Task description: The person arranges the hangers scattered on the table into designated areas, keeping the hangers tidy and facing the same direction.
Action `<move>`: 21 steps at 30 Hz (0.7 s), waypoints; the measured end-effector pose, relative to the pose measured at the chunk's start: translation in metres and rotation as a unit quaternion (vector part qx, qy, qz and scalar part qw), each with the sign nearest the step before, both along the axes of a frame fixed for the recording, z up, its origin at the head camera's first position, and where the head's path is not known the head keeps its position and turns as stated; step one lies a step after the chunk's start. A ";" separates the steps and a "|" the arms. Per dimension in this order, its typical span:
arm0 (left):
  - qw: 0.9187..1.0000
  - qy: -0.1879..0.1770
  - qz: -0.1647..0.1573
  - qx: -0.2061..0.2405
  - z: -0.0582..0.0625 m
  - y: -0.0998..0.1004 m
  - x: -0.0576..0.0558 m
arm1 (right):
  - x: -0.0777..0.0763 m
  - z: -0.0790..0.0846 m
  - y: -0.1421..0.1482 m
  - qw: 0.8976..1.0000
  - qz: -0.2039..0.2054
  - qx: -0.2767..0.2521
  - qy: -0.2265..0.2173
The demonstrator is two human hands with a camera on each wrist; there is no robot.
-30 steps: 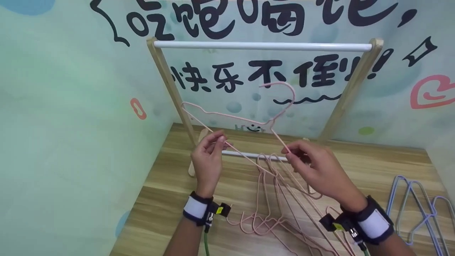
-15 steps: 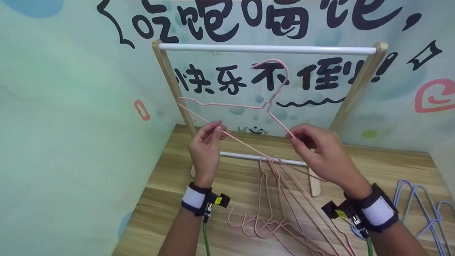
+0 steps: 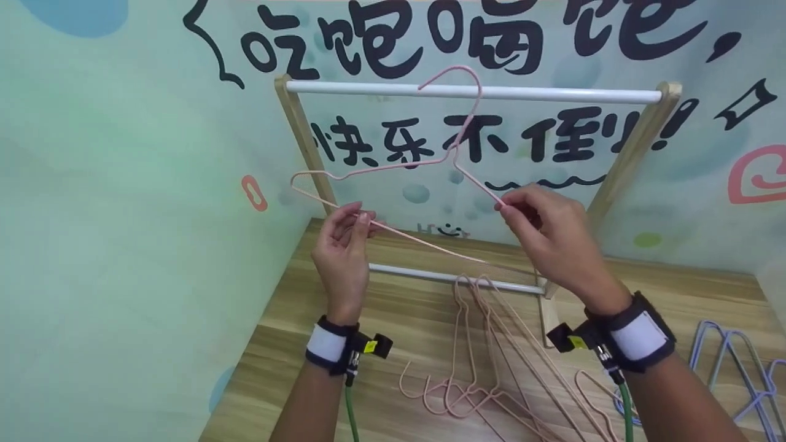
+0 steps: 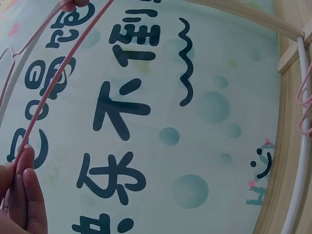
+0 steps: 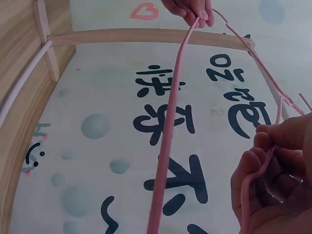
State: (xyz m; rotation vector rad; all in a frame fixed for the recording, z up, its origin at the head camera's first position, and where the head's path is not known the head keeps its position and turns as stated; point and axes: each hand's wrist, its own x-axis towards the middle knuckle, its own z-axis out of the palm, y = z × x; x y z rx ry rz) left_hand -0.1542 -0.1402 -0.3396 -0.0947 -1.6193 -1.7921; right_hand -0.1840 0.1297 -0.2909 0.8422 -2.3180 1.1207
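Note:
Between both hands a pink wire clothes hanger is held up, its hook at the height of the white top rail of a small wooden rack and overlapping it in the head view. My left hand pinches the hanger's lower bar between thumb and fingers; the left wrist view shows the same pinch on the pink bar. With thumb and fingers my right hand grips the sloping right shoulder. In the right wrist view the shoulder wire runs through the curled right fingers.
Several pink hangers lie against the rack's white lower rail and on the wooden tabletop. Blue hangers lie at the right. A printed wall stands at the left and behind the wooden rack post.
Both hands have raised the pink hanger, and its hook has gone from below the top rail up to its height. The hanger has tilted, its hook end higher.

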 end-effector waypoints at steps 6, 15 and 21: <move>0.999 0.036 0.018 0.012 -0.008 -0.017 -0.008 | -0.011 0.009 -0.013 1.000 0.002 0.004 0.023; 0.996 0.076 0.041 0.021 -0.017 -0.032 -0.015 | -0.027 0.015 -0.028 1.000 -0.007 0.012 0.027; 0.995 0.072 0.058 0.036 -0.018 -0.040 -0.015 | -0.032 0.015 -0.038 1.000 0.010 0.007 0.026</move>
